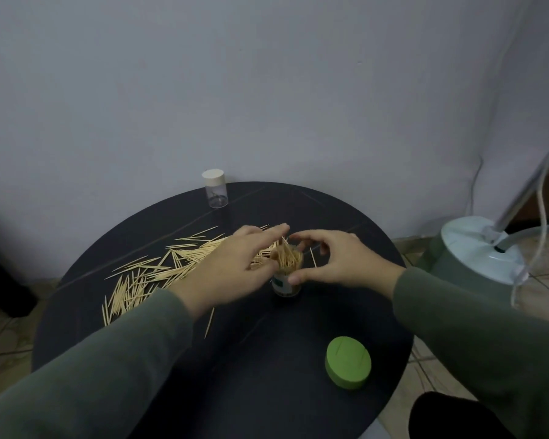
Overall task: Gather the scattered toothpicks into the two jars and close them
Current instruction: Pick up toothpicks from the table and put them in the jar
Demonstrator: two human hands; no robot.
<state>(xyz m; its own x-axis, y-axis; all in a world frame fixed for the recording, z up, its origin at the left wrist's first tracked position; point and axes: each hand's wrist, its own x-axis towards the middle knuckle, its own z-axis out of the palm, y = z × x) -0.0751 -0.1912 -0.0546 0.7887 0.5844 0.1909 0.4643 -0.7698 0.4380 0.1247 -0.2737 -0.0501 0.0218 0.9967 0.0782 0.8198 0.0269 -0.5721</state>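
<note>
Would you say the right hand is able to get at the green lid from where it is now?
Probably yes: the green lid lies uncovered on the table, nearer than the right hand, with nothing between them.

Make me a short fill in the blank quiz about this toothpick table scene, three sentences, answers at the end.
1. The loose lid lying on the table is ____ in colour.
2. The clear jar at the far edge wears a ____ lid.
3. The scattered toothpicks lie on the ____ side of the open jar.

Answers: green; white; left

Toothpicks (159,274) left of open jar (286,280)
</note>
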